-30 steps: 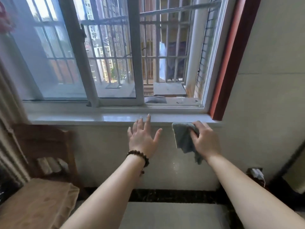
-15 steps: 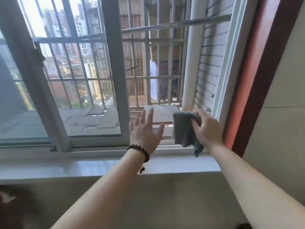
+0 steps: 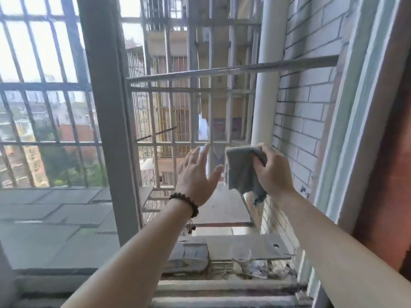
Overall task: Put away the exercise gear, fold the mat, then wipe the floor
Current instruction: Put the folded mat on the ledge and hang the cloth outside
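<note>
Cloth point(image 3: 241, 172): plain grey, no pattern. Bead bracelet point(image 3: 185, 202): dark brown, with small dark red pieces hanging below. Window frame point(image 3: 106, 121), left of centre: grey. Security bars point(image 3: 222, 71) beyond: grey, grid pattern. Outer wall point(image 3: 304, 112), right: white brick with dark joints. Drainpipe point(image 3: 265, 90): white. Trim point(image 3: 391, 138), far right: reddish brown. Far buildings: tan and brick red.

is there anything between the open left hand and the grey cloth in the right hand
Nothing solid. In the head view a narrow gap of air separates the open left hand from the grey cloth; through it only distant metal window bars show.
</note>
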Tool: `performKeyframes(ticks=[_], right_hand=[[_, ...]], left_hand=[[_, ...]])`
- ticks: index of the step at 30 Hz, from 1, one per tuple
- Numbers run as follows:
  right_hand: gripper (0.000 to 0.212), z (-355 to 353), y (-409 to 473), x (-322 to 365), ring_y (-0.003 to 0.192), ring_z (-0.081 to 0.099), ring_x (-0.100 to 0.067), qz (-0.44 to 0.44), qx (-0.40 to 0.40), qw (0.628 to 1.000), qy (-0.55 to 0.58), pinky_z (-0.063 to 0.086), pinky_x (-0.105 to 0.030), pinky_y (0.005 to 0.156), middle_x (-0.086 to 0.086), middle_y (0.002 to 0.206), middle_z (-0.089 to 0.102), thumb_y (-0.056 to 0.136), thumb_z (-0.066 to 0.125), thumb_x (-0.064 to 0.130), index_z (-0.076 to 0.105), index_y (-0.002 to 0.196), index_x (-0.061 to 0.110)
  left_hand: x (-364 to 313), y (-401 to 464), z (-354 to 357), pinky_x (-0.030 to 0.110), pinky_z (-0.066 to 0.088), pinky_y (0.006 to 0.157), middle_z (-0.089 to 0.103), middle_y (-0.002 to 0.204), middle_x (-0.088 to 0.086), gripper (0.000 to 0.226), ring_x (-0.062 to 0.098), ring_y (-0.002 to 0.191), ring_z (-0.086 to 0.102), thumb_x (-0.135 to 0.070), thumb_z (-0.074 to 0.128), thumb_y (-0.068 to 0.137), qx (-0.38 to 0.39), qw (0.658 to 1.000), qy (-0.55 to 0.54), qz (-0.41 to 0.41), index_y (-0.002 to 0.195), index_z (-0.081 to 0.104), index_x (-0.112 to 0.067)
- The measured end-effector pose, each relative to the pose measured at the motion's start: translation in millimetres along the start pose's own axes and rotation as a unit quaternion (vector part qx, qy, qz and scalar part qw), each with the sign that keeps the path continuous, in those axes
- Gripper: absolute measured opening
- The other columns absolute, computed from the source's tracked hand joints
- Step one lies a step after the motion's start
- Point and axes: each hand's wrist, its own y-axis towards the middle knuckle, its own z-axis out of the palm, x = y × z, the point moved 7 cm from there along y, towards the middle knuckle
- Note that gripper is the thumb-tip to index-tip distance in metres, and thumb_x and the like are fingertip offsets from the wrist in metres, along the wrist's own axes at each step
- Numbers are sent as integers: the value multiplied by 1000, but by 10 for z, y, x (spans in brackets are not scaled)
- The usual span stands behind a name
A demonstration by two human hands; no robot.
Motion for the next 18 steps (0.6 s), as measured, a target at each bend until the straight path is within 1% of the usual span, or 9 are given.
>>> performKeyframes(ticks=[3, 5, 6, 8, 10, 12, 14, 16, 18], right_hand=[[12, 59, 259, -3, 73, 57, -11, -8, -3, 1000, 30, 37, -6, 58, 1, 84, 65, 92, 56, 16, 63, 101, 12], [11, 74, 376, 15, 74, 57, -2, -5, -2, 997, 78, 40, -6, 59, 2, 82, 65, 93, 56, 14, 64, 99, 12], [9, 80, 424, 14, 74, 56, 2, 0, -2, 995, 100, 40, -5, 59, 4, 81, 64, 93, 56, 13, 64, 97, 13], [8, 87, 513, -25, 73, 55, 7, 17, -5, 992, 128, 40, -6, 60, 8, 79, 63, 93, 57, 12, 64, 94, 15], [9, 93, 587, -105, 69, 53, 7, 37, -11, 989, 145, 40, -6, 59, 9, 76, 61, 92, 57, 13, 64, 89, 19], [14, 115, 641, -227, 63, 50, 2, 70, -15, 986, 151, 38, -7, 55, 8, 69, 57, 92, 59, 20, 61, 79, 24], [16, 177, 680, -371, 64, 49, -5, 116, 8, 984, 134, 36, -8, 51, 7, 68, 55, 90, 62, 28, 60, 76, 21], [18, 229, 719, -491, 70, 52, -10, 147, 28, 986, 73, 36, -10, 53, 5, 75, 58, 88, 64, 34, 62, 85, 16], [22, 205, 737, -524, 76, 55, -14, 152, -1, 988, 27, 40, -17, 60, 2, 82, 60, 86, 65, 38, 61, 94, 17]], left_hand=[[53, 341, 99, 39, 34, 110, 33, 153, -1, 74, 15, 137, 33, -52, 52, 92, 20, 994, -105, 19, 153, 19, -27], [10, 511, 143, 31, 40, 101, 47, 142, -2, 65, 7, 124, 44, -40, 63, 90, 60, 980, -186, 25, 146, 33, -24], [-23, 583, 160, 28, 44, 97, 55, 131, -4, 51, 2, 115, 50, -33, 65, 90, 82, 970, -227, 31, 136, 46, -26], [-87, 701, 186, 21, 52, 81, 66, 98, -11, 12, -6, 87, 60, -21, 64, 92, 121, 949, -289, 38, 102, 63, -28], [-85, 802, 209, 28, 57, 73, 67, 79, -4, 9, 2, 72, 62, -20, 64, 92, 135, 934, -331, 22, 84, 68, -19], [-31, 910, 244, 41, 57, 78, 68, 78, 3, 14, 12, 73, 62, -23, 68, 89, 127, 923, -364, -14, 85, 72, -10], [0, 1006, 261, 43, 57, 77, 70, 80, 2, 18, 15, 76, 64, -28, 71, 86, 121, 911, -391, -49, 87, 73, -10], [-3, 1096, 277, 41, 59, 75, 71, 84, 6, 22, 18, 78, 66, -32, 74, 83, 133, 896, -416, -84, 88, 73, -11], [-17, 1176, 292, 42, 59, 78, 71, 88, 8, 25, 21, 82, 67, -33, 76, 81, 142, 885, -431, -105, 89, 74, -9]])
